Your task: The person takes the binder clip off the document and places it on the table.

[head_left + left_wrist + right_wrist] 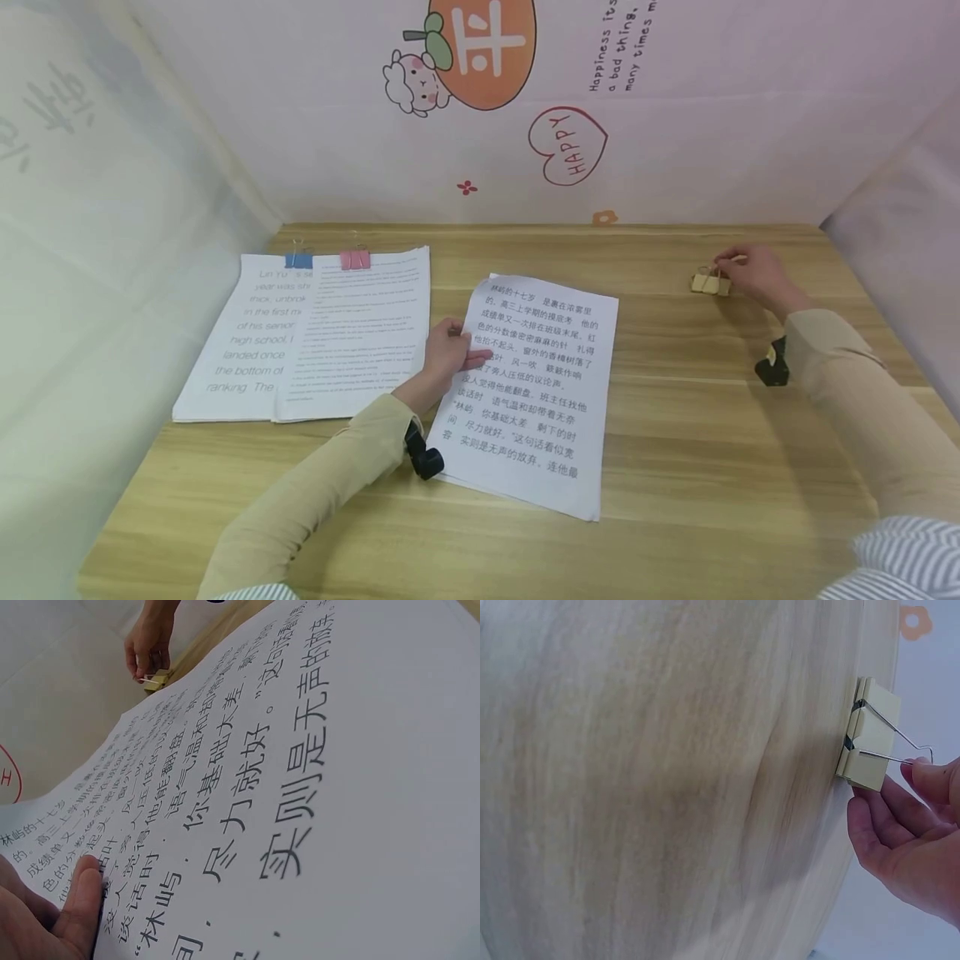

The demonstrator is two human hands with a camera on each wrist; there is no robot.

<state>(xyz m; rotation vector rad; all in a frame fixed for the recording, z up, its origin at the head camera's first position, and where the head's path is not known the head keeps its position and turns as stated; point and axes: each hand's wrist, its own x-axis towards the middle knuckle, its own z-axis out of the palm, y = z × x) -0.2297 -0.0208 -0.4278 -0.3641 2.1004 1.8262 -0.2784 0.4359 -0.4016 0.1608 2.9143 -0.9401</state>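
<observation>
right hand (753,273) fingertips pinch the yellow binder clip (710,282) at the bench (675,467) far right; light, stiff, springy, best held by its wire handles. left hand (448,354) rests flat on the printed sheet (540,417).

You can read "HAPPY" inside the red heart (567,145) on the backdrop, plus "Happiness" nearby. Your loose sheet (534,392) is printed Chinese; the blue-clipped page (243,333) says "high school" and "ranking".
</observation>
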